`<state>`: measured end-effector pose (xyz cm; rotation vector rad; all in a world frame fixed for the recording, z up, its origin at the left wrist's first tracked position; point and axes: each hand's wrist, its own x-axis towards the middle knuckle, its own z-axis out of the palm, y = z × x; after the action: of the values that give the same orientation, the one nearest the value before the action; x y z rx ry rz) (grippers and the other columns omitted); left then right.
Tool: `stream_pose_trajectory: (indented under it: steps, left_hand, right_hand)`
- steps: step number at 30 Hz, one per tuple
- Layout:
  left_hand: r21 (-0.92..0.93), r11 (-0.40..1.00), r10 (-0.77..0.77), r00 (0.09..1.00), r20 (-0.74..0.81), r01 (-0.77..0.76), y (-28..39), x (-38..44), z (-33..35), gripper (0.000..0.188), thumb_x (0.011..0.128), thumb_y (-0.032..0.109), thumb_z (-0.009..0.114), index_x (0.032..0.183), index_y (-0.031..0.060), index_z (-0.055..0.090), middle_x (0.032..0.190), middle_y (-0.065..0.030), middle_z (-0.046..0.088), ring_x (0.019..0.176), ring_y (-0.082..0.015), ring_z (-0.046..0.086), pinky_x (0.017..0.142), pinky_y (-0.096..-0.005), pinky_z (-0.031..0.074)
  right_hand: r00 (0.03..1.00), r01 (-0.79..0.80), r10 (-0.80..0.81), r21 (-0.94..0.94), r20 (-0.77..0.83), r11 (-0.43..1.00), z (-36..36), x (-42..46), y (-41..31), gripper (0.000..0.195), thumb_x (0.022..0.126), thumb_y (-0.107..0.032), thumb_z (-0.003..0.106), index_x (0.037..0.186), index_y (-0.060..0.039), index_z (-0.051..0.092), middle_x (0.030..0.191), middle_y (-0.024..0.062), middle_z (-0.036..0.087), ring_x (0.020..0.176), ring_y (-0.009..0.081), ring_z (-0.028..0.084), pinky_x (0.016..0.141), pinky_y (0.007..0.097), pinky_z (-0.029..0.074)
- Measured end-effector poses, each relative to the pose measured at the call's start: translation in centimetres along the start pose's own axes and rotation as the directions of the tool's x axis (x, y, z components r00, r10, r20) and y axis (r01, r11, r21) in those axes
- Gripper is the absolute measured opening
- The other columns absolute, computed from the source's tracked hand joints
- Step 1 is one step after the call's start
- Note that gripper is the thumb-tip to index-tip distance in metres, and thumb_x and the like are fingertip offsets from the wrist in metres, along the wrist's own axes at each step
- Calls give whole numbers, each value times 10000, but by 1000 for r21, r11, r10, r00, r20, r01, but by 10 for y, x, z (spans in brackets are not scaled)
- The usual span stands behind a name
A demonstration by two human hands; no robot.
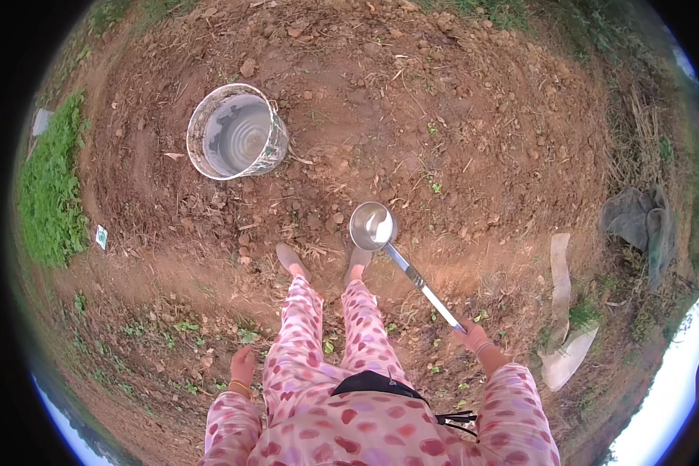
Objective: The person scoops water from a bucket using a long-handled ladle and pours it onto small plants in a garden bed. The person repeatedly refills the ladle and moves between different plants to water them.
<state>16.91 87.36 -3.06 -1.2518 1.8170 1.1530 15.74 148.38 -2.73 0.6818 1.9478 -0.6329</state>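
Observation:
My right hand grips the end of the long handle of a metal ladle. The ladle's round bowl hangs just in front of my right shoe, its inside shiny; whether it holds water I cannot tell. My left hand hangs beside my left thigh with nothing in it, its fingers loosely bent. Ahead and to the left, a worn, stained bucket stands on the bare soil, with rippled grey-looking liquid inside.
Leafy green plants grow at the far left, near a small packet. Dark netting lies at the right, with a pale strip and a whitish sheet nearer. Small seedlings dot the soil beside my legs.

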Motion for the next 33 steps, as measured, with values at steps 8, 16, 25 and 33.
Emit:
stream_pose_trajectory:
  steps: [8, 16, 25, 33]
  left_hand:
    - [161, 984, 65, 996, 68, -75, 22, 24, 4, 256, 793, 175, 522, 1048, 161, 543, 814, 38, 554, 612, -53, 469, 502, -195, 400]
    - [267, 958, 79, 993, 93, -101, 75, 6, 35, 252, 769, 110, 531, 1015, 54, 543, 845, -20, 541, 643, -82, 486, 569, -210, 410]
    - [298, 952, 46, 995, 83, -69, 73, 8, 37, 238, 771, 95, 538, 1004, 54, 556, 915, -41, 548, 755, -91, 501, 671, -215, 410]
    - [227, 967, 105, 992, 64, -117, 55, 18, 41, 232, 772, 91, 533, 1001, 65, 553, 952, -34, 521, 839, -99, 485, 722, -216, 397]
  right_hand:
    - [983, -158, 179, 289, -50, 944, 56, -30, 77, 350, 695, -290, 609, 946, -51, 565, 673, 131, 585, 596, 207, 571, 555, 321, 447]
    - [963, -237, 254, 172, -85, 956, 68, -9, 71, 346, 704, -341, 568, 856, -30, 559, 771, 190, 580, 743, 338, 558, 654, 389, 436]
    - [969, -241, 242, 22, -47, 970, 63, 23, 31, 365, 738, -338, 522, 909, -16, 539, 799, 209, 573, 792, 347, 547, 703, 407, 417]
    - [968, -243, 253, 301, 8, 922, 81, 17, 88, 311, 739, -295, 537, 831, 1, 514, 674, 174, 569, 619, 316, 568, 555, 387, 441]
